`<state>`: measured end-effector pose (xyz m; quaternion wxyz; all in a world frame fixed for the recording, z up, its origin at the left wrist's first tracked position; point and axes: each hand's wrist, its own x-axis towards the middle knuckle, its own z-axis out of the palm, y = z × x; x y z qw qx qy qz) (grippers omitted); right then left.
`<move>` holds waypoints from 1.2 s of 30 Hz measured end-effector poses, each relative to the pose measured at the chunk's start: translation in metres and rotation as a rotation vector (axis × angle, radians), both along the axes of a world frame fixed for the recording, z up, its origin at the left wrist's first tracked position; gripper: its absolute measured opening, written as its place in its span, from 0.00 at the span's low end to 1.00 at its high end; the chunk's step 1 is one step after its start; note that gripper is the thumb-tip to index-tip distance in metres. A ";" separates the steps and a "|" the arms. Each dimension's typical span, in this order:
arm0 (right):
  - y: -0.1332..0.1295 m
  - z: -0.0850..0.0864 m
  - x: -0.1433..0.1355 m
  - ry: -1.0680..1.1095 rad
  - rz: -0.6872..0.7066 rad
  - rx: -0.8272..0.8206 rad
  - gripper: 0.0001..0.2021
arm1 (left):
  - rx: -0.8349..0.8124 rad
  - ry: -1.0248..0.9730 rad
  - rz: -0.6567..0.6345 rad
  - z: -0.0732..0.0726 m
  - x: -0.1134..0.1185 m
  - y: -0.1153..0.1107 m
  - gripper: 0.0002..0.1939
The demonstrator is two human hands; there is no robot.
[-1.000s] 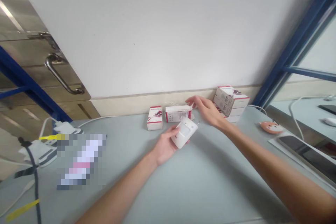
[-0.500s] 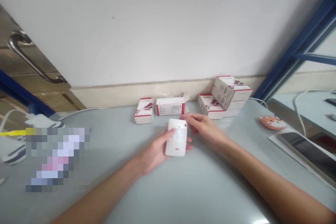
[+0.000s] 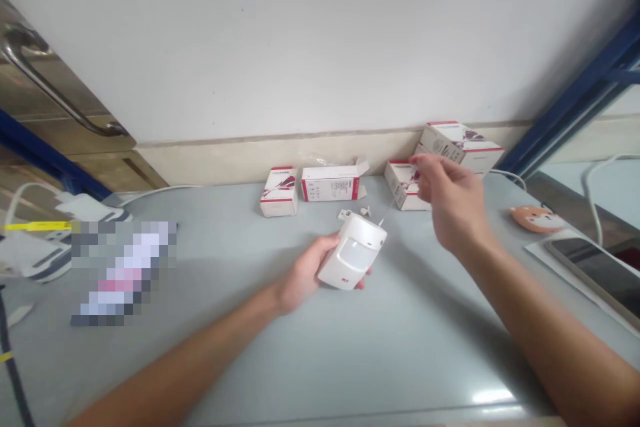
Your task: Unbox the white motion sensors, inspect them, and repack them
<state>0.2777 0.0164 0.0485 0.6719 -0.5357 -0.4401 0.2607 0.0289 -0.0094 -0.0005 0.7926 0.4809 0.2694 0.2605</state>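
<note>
Gripping the white sensor-looking gadget (image 3: 354, 252) is the left hand (image 3: 303, 273), thumb along one edge and fingertips poking out the far side. It's held up off the gray surface (image 3: 320, 353), front facing the camera, top tipped over to the right, with a little red mark near the bottom. A thin antenna (image 3: 381, 221) sticks out of the top corner, and the right hand (image 3: 450, 197) has its thumb and finger pinched together at the far end of it, so both hands are busy. Just behind the gadget are a couple of small white bits (image 3: 345, 215), too tiny to make out. Further back by the wall there's a closed box (image 3: 279, 192), then an open box (image 3: 327, 187) with its end flaps sticking out, then a third box (image 3: 400, 188) partly hidden by the right hand, with a box stack (image 3: 475, 147) beside it. Way off right: an orange animal-face thing (image 3: 536, 219) and a dark-screened phone (image 3: 600, 273).
</note>
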 end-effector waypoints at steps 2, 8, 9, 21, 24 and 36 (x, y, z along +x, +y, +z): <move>0.004 0.003 0.010 0.031 -0.011 0.049 0.12 | 0.046 0.013 0.014 -0.006 0.001 -0.001 0.26; 0.005 0.007 0.020 0.084 0.044 0.127 0.16 | 0.107 -0.032 0.049 -0.002 0.002 -0.004 0.23; 0.005 0.007 0.021 0.100 0.054 0.137 0.16 | 0.117 -0.033 0.048 -0.001 0.002 -0.004 0.23; 0.004 0.022 0.050 0.435 0.146 0.182 0.12 | 0.098 0.151 -0.150 0.030 -0.011 0.009 0.30; 0.002 0.028 0.061 0.532 0.205 0.175 0.11 | 0.060 0.108 -0.232 0.034 -0.021 0.020 0.30; 0.002 0.032 0.101 0.708 0.283 0.145 0.12 | -0.136 -0.107 -0.441 0.011 -0.018 0.027 0.31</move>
